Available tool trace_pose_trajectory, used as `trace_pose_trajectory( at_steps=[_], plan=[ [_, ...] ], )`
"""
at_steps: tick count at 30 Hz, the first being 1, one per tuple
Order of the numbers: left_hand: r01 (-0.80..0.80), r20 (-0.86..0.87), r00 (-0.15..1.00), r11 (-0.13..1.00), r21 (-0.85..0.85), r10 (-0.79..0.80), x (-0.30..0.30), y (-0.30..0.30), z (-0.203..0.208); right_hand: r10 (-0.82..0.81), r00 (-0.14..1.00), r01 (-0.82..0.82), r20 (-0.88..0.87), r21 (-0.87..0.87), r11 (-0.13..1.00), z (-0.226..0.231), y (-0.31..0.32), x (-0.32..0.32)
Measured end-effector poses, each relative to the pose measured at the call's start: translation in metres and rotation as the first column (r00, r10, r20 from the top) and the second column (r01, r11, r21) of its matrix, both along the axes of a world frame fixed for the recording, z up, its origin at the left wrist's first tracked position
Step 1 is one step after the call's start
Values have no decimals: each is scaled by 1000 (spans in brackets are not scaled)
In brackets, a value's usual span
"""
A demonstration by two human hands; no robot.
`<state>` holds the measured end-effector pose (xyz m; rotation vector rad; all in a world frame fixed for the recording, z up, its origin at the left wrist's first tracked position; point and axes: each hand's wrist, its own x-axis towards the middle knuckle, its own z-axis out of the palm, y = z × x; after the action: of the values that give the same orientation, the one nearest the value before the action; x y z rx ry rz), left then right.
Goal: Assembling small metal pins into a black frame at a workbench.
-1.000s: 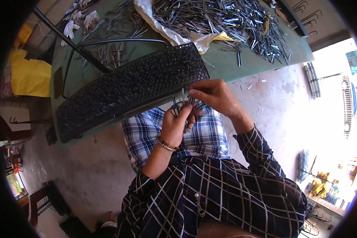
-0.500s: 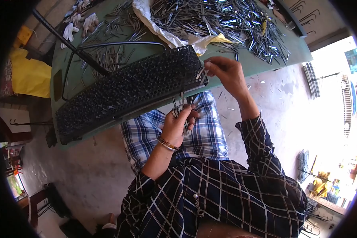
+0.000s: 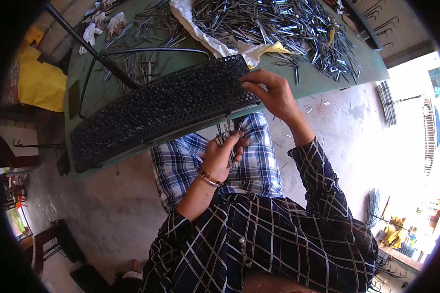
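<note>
A long black perforated panel, its holes bristling with dark strip ends over most of its length, lies slantwise along the near edge of the table. At its right end my right hand has thumb and forefinger pinched together against the holes; anything between the fingertips is too dark to make out. Below the panel's near edge, over my lap, my left hand is closed around a small bundle of thin metal strips that point up toward the panel.
Behind the panel, the green table carries a big heap of loose metal strips on a white sack. A black bent-rod frame rises beside the panel. White gloves lie far left. Strips are scattered on the floor.
My right hand has moved slightly left onto the panel's end, and the pale strip seen at its fingertips no longer shows. My left hand keeps its bundle in nearly the same place.
</note>
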<state>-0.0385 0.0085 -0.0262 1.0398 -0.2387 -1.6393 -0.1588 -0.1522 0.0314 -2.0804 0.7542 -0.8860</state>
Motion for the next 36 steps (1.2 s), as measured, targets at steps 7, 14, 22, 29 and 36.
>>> trace_pose_trajectory(
  at_steps=[7, 14, 22, 29, 36],
  plan=[
    [0, 2, 1000, 1000, -11, 0, 1, 3, -4, 49, 999, -50, -16, -45, 998, 1, -3, -3],
    [12, 0, 1000, 1000, -29, -12, 2, 3, -2, 68, 998, -70, -16, -111, 991, -2, -6, -1],
    [61, 72, 996, 997, -41, -58, 3, 3, 2, 16, 1000, -17, -25, -23, 1000, -10, -3, -1],
    [61, 68, 996, 997, -45, -58, 4, 5, -2, 13, 998, -11, -68, 39, 999, -5, -1, 0],
    [47, 61, 997, 998, -50, -44, 4, 6, -2, 11, 996, -11, -88, 7, 1000, -5, -2, -3]
  ],
)
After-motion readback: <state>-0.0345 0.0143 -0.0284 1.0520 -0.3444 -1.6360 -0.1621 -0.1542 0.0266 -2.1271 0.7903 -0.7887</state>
